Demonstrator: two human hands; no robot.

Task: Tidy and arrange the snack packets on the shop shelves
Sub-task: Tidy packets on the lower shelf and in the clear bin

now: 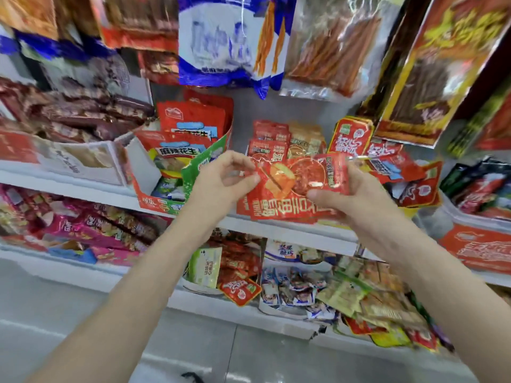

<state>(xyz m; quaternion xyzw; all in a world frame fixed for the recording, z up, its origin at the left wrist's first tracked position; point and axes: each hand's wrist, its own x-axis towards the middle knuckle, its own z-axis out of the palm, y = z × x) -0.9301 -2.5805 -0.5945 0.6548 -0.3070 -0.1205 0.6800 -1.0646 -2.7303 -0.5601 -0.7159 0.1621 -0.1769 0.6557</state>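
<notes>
Both my hands are raised in front of the middle shelf. My right hand grips a small stack of red snack packets by the right side, thumb across the front. My left hand pinches the stack's left edge between thumb and fingertips. Behind the stack, an open red display box holds more red and tan packets standing upright.
A red box of spicy-peanut packets stands left of my hands; loose red packets lie to the right. Large hanging bags hang overhead. The lower shelf carries a jumble of small packets. Pink packets fill the left.
</notes>
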